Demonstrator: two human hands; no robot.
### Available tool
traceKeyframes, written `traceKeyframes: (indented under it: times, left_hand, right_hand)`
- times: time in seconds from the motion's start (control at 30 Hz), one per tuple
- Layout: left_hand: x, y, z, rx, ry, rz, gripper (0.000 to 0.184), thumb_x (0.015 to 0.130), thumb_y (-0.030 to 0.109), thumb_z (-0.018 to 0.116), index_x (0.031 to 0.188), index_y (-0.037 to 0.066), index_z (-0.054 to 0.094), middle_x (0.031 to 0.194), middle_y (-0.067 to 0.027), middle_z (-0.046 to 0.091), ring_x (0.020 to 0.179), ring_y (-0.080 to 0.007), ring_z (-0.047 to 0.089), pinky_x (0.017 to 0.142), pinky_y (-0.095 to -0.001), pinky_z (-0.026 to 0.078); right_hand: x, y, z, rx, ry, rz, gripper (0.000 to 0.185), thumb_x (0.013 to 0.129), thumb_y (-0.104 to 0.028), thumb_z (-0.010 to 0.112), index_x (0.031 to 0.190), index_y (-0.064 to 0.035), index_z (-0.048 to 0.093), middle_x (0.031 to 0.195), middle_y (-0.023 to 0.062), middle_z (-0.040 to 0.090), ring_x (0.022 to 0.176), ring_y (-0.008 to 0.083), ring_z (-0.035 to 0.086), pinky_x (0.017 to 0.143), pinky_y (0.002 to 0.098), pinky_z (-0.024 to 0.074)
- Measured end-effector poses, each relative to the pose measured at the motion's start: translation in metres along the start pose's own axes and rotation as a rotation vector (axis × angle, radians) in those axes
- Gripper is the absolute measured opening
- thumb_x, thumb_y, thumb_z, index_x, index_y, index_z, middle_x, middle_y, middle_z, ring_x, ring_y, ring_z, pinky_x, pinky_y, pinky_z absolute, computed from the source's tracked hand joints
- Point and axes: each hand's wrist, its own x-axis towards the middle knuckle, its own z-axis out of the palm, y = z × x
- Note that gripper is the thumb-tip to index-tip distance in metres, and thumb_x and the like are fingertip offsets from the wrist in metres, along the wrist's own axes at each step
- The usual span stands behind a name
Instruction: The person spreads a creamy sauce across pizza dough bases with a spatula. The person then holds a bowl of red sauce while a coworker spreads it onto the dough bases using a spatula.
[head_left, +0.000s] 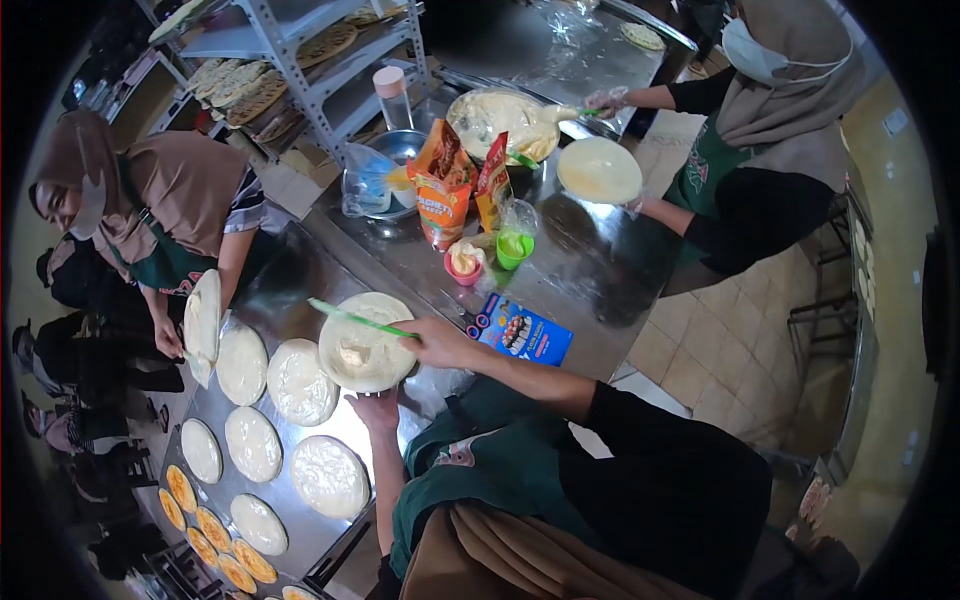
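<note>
Disc [366, 345]: pale and round, held off the steel table [300, 265], in front of you and beside the nearest shiny rounds; a creamy dab [353, 356] sits on it, and whether it is flat or slightly dished is hard to tell

Left hand [376, 408]: under the disc's near edge, seeming to bear it from below; most of the fingers are covered, so you cannot tell whether they clasp or lie flat

Right hand [437, 346]: your fingers are closed round a green stick-like tool [362, 319], which crosses the top of the disc and pokes past its far rim

Step in hand: by the look of it, spreading cream over the disc; the dab seems not yet smoothed out

Next move: judged from here, it calls for a level left hand and a light sweep of the tool through the dab, out toward the rim

Shiny rounds [253, 443]: pale, seemingly under film, on the table to your left, with browned rounds [210, 527] beyond

Farther off: cups [513, 248], packets [440, 198] and a blue box [520, 330]; the right-hand co-worker [790, 130] holds another pale round [599, 170] near a basin [455, 122] of cream

Hard to see: the disc's underside, which end of your tool does the spreading, and the browned rounds cut off at the bottom edge
</note>
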Motion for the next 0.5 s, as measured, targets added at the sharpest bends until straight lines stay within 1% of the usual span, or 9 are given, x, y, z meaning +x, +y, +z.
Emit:
traceKeyframes:
  times: [0.1, 0.2, 0.23, 0.27, 0.3, 0.33, 0.4, 0.47, 0.5]
  left_hand:
    - [0.012, -0.004, -0.01, -0.03, -0.238, -0.01, 0.063, 0.093, 0.054, 0.025, 0.14, 0.013, 0.028, 0.142, -0.011, 0.033, 0.131, -0.0315, 0.032, 0.107, -0.049, 0.028]
    - [0.029, -0.008, -0.011, 0.113, -0.365, 0.05, 0.061, 0.093, 0.051, 0.032, 0.139, 0.011, 0.029, 0.139, -0.0123, 0.037, 0.127, -0.0325, 0.037, 0.104, -0.0485, 0.034]
    - [0.031, -0.01, -0.007, 0.025, -0.371, -0.032, 0.059, 0.093, 0.048, 0.035, 0.138, 0.011, 0.03, 0.138, -0.0125, 0.039, 0.125, -0.0326, 0.039, 0.102, -0.0485, 0.036]
    - [0.03, -0.009, 0.002, -0.069, -0.37, -0.102, 0.057, 0.093, 0.045, 0.038, 0.138, 0.011, 0.031, 0.136, -0.0127, 0.04, 0.123, -0.0326, 0.042, 0.101, -0.0484, 0.039]
    - [0.04, -0.012, -0.005, -0.035, -0.475, -0.107, 0.055, 0.093, 0.043, 0.04, 0.137, 0.011, 0.032, 0.136, -0.0125, 0.04, 0.123, -0.0315, 0.042, 0.101, -0.0483, 0.039]
    - [0.056, -0.019, -0.022, 0.0, -0.571, -0.106, 0.054, 0.093, 0.041, 0.041, 0.137, 0.01, 0.032, 0.136, -0.0123, 0.041, 0.122, -0.0305, 0.043, 0.101, -0.0482, 0.039]
    - [0.099, -0.042, -0.066, 0.23, -0.605, 0.072, 0.052, 0.093, 0.038, 0.042, 0.136, 0.009, 0.034, 0.134, -0.0115, 0.043, 0.12, -0.0286, 0.045, 0.1, -0.0478, 0.04]
    - [0.07, -0.025, -0.031, -0.106, -0.493, -0.18, 0.049, 0.093, 0.037, 0.041, 0.134, 0.01, 0.038, 0.13, -0.011, 0.048, 0.117, -0.0292, 0.048, 0.1, -0.0484, 0.04]
    - [0.061, -0.019, -0.018, -0.16, -0.505, -0.208, 0.049, 0.093, 0.038, 0.041, 0.134, 0.01, 0.039, 0.129, -0.0112, 0.048, 0.117, -0.0293, 0.048, 0.099, -0.0484, 0.04]
  right_hand:
    - [-0.028, 0.019, -0.017, -0.011, 0.011, 0.157, 0.034, 0.086, -0.015, 0.055, 0.119, -0.0109, 0.057, 0.093, 0.0198, 0.064, 0.081, 0.0343, 0.063, 0.068, 0.0374, 0.0475]
    - [-0.046, 0.014, -0.029, -0.011, -0.022, 0.33, 0.032, 0.085, -0.017, 0.053, 0.116, -0.0136, 0.059, 0.094, 0.0208, 0.062, 0.087, 0.0389, 0.06, 0.073, 0.0426, 0.0491]
    - [-0.054, 0.022, -0.027, -0.052, 0.024, 0.244, 0.032, 0.086, -0.018, 0.052, 0.116, -0.0131, 0.059, 0.091, 0.0213, 0.062, 0.084, 0.0396, 0.06, 0.07, 0.0426, 0.0489]
    - [-0.059, 0.024, -0.027, -0.059, 0.014, 0.288, 0.032, 0.086, -0.017, 0.052, 0.116, -0.0123, 0.059, 0.09, 0.0214, 0.062, 0.083, 0.0393, 0.06, 0.069, 0.0427, 0.0486]
    - [-0.063, 0.027, -0.026, -0.064, -0.008, 0.328, 0.032, 0.086, -0.016, 0.052, 0.117, -0.0116, 0.058, 0.09, 0.0215, 0.062, 0.083, 0.0391, 0.06, 0.069, 0.0428, 0.0484]
    - [-0.066, 0.024, -0.028, -0.049, 0.005, 0.274, 0.032, 0.085, -0.013, 0.051, 0.117, -0.0107, 0.058, 0.09, 0.0214, 0.062, 0.084, 0.0385, 0.06, 0.068, 0.0424, 0.0483]
    - [-0.074, 0.037, -0.025, -0.067, 0.029, 0.267, 0.034, 0.084, -0.011, 0.053, 0.118, -0.0116, 0.058, 0.092, 0.0211, 0.063, 0.084, 0.0375, 0.061, 0.07, 0.0418, 0.0483]
    - [-0.074, 0.022, -0.035, -0.142, -0.085, 0.435, 0.034, 0.084, -0.01, 0.053, 0.119, -0.0099, 0.058, 0.098, 0.0208, 0.063, 0.087, 0.0352, 0.062, 0.072, 0.0413, 0.0488]
    - [-0.078, 0.028, -0.034, -0.165, -0.043, 0.351, 0.035, 0.084, -0.01, 0.053, 0.119, -0.0092, 0.057, 0.097, 0.0208, 0.063, 0.086, 0.035, 0.062, 0.072, 0.0412, 0.0488]
